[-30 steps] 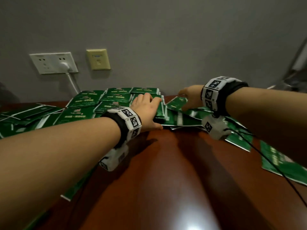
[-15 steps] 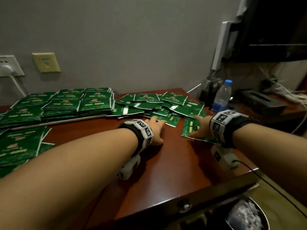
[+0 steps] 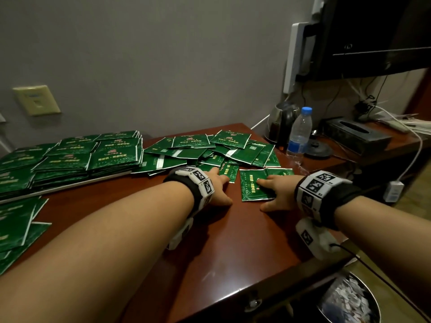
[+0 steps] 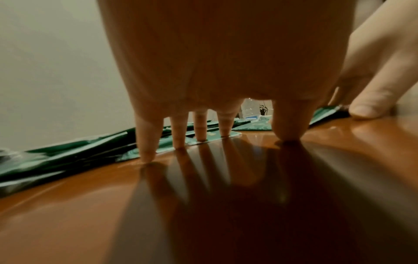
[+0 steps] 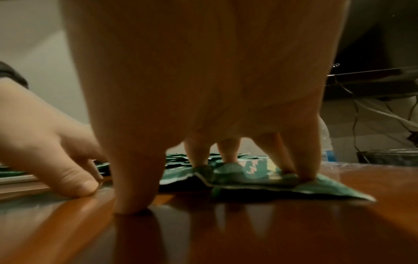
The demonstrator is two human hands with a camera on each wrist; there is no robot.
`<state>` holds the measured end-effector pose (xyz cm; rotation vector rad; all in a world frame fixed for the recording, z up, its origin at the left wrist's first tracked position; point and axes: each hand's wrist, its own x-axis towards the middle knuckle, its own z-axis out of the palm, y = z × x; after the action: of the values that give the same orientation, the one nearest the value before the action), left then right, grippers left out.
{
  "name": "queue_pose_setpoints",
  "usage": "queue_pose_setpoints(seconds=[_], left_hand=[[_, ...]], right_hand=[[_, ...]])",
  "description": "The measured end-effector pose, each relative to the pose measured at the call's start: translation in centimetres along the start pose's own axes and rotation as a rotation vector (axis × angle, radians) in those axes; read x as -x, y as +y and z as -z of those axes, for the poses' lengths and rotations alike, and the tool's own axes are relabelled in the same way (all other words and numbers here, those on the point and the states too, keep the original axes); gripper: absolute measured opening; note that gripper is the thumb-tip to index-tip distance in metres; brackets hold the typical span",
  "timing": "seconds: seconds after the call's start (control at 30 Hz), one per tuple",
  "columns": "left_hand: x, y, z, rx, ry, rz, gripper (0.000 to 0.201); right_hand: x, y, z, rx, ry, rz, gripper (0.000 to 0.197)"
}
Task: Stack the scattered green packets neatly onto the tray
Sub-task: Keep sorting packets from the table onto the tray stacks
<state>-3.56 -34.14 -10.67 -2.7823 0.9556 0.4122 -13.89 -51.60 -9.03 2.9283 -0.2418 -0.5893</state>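
Note:
Neat stacks of green packets (image 3: 70,159) fill a flat tray (image 3: 70,186) at the back left. A loose pile of green packets (image 3: 210,148) lies to its right. My left hand (image 3: 219,185) is spread flat, its fingertips (image 4: 201,137) touching the table and the near edge of a small packet (image 3: 229,172). My right hand (image 3: 275,190) presses straight fingers (image 5: 303,173) down on a single green packet (image 3: 253,187) (image 5: 260,176), with the thumb on the bare wood. Neither hand grips anything.
A water bottle (image 3: 299,134), a kettle (image 3: 282,122) and a dark tissue box (image 3: 356,134) stand at the back right. More green packets (image 3: 16,224) lie at the front left. A waste bin (image 3: 347,299) sits below the table's right front corner.
My view swung right, away from the tray. Both hands left the tray's stacks and came down at the near edge of the loose pile; the right hand now covers a single packet.

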Motion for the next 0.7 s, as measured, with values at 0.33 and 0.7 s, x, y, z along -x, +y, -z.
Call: queue_pose_setpoints(seconds=[0.33,0.7], left_hand=[[7.9,-1.2,-3.0,0.099,0.048,-0.041,0.078],[21.8,-13.2,-4.6,0.018,0.002,0.143,0.023]], right_hand=[[2.6,-4.8,0.0,0.037,0.047,0.166,0.080],[6.0,-16.9,1.5,-0.171,0.147,0.581,0.036]])
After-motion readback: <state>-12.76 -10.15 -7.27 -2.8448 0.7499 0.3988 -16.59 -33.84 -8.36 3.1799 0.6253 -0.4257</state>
